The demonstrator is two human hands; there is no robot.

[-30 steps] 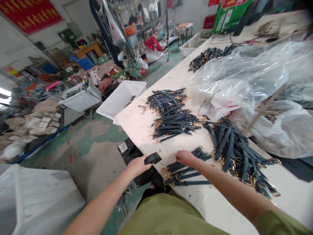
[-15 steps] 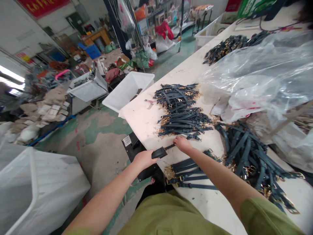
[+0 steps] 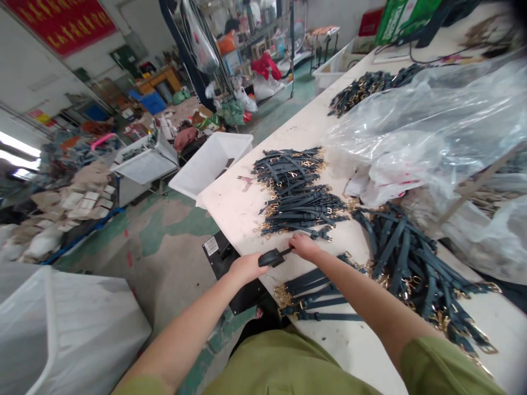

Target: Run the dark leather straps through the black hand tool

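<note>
My left hand (image 3: 247,267) is closed around one end of a dark strap piece (image 3: 270,258) near the table's front edge. My right hand (image 3: 303,246) is closed on the narrow part of the same piece, just right of it. Beyond my hands lie stacked dark straps with gold clasps (image 3: 302,206). Several straps in a row (image 3: 317,293) lie under and beside my right forearm. A larger heap of dark straps with buckles (image 3: 405,252) sits to the right.
The white table (image 3: 222,203) carries clear plastic bags (image 3: 436,120) and another strap pile (image 3: 370,88). A white bin (image 3: 206,164) stands off its left edge. A large white bin (image 3: 94,323) is at lower left.
My right hand has come a little closer to my left hand, and less of the narrow strap shows between them. The camera view has shifted slightly.
</note>
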